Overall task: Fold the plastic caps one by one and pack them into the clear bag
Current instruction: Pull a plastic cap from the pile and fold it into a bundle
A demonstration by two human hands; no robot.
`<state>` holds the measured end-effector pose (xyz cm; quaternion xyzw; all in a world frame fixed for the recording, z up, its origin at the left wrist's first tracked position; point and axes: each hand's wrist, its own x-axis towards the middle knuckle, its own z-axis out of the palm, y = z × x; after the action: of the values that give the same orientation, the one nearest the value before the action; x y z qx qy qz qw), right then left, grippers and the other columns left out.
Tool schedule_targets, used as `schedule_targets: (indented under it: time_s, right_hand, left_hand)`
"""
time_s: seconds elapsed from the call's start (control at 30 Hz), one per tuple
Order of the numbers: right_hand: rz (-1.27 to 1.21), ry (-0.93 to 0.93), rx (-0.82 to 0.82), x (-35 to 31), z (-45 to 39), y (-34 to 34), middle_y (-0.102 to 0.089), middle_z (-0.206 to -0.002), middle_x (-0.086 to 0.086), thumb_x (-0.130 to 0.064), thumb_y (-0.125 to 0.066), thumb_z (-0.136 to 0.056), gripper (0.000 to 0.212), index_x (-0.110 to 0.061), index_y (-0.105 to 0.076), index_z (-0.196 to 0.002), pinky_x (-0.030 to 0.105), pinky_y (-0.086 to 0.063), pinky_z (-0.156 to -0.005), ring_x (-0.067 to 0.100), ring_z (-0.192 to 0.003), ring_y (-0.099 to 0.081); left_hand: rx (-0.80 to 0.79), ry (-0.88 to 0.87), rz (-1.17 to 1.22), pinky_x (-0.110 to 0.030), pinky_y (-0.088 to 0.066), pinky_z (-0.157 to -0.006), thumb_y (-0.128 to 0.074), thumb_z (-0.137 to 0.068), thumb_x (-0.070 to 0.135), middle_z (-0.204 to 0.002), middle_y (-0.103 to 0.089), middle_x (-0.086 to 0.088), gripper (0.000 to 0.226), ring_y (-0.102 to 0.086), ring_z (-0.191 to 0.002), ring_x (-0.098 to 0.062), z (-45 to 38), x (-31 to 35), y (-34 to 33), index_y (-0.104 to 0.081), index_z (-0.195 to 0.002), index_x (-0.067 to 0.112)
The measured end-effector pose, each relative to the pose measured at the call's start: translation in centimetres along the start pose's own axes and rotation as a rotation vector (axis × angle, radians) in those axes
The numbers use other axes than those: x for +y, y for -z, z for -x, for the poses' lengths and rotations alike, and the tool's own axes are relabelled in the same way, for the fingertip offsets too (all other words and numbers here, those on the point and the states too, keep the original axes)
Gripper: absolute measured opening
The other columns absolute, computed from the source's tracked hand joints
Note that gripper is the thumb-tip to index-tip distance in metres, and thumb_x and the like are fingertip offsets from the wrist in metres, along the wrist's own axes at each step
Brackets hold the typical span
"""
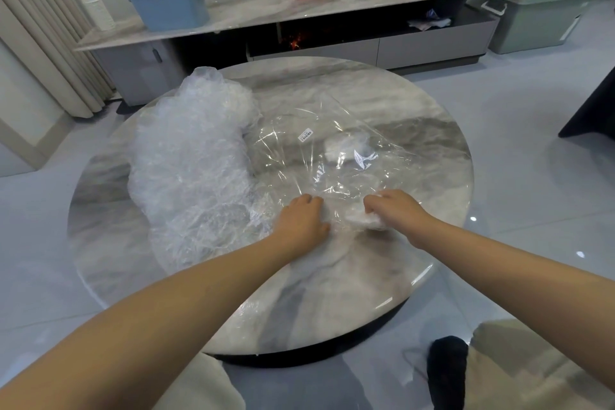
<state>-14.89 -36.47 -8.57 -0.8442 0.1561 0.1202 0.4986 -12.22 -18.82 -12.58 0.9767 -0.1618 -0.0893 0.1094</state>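
Round marble-patterned worktop [332, 293], grey-white and glossy, in a living room with pale tiled floor. Right hand [396, 210] sits at the near edge of the clear bag [332, 150], fingers curled round a small white folded cap [364, 218], apparently feeding it in at the bag's mouth; whether the cap is already inside the film cannot be told. Left hand [304, 221], just beside it, lies palm-down with fingers fairly straight, pressing the bag's near edge to the worktop. Clear bag is thin, shiny, creased film lying flat, with a small white label [307, 135] on its far side. One whitish bundle [346, 146] shows through the film beyond the hands, likely a cap already packed. Left of the bag, touching it, a large heap of unfolded caps [193, 170]: crinkled, translucent, frosted-looking plastic, piled high and loose. Judgement: task is early, one or two caps done and the bulk of the heap left to fold. Beyond the bag, well apart, a low sideboard [299, 10] carries a blue lidded bin [166, 0] and oddments.
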Motion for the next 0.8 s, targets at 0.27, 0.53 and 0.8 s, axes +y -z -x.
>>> schedule_targets:
  time_s: [0.27,0.53,0.8]
  right_hand:
    - [0.087,0.025,-0.058,-0.1,-0.2,-0.7,-0.033,-0.064,0.001,-0.016,-0.055,-0.081,0.02,-0.012,-0.041,-0.067,0.025,-0.022,-0.048,0.015,-0.056,-0.03]
    - [-0.574,-0.267,-0.191,-0.6,-1.1,-0.4,-0.067,-0.09,0.017,-0.019,-0.039,-0.084,0.022,-0.007,-0.055,-0.094,0.03,-0.045,-0.066,0.027,-0.076,-0.062]
    - [-0.66,-0.298,-0.113,-0.4,-1.2,-1.2,-0.06,-0.089,0.017,-0.01,-0.047,-0.092,0.007,-0.006,-0.051,-0.095,0.037,-0.052,-0.069,0.029,-0.073,-0.062]
  left_hand:
    - [0.237,0.117,0.303,-0.039,-0.044,-0.074,-0.043,-0.097,0.016,-0.101,-0.053,-0.013,0.012,-0.054,-0.087,-0.03,0.4,0.5,1.5,-0.05,-0.095,0.006]
    - [0.401,0.046,0.394,-0.037,-0.04,-0.061,-0.039,-0.1,0.014,-0.099,-0.044,-0.004,0.011,-0.049,-0.072,-0.028,2.1,0.9,2.6,-0.045,-0.099,0.006]
    - [0.41,-0.014,0.47,-0.043,-0.045,-0.071,-0.039,-0.099,0.009,-0.098,-0.045,-0.001,0.008,-0.05,-0.08,-0.027,4.1,-0.1,2.7,-0.046,-0.097,0.006]
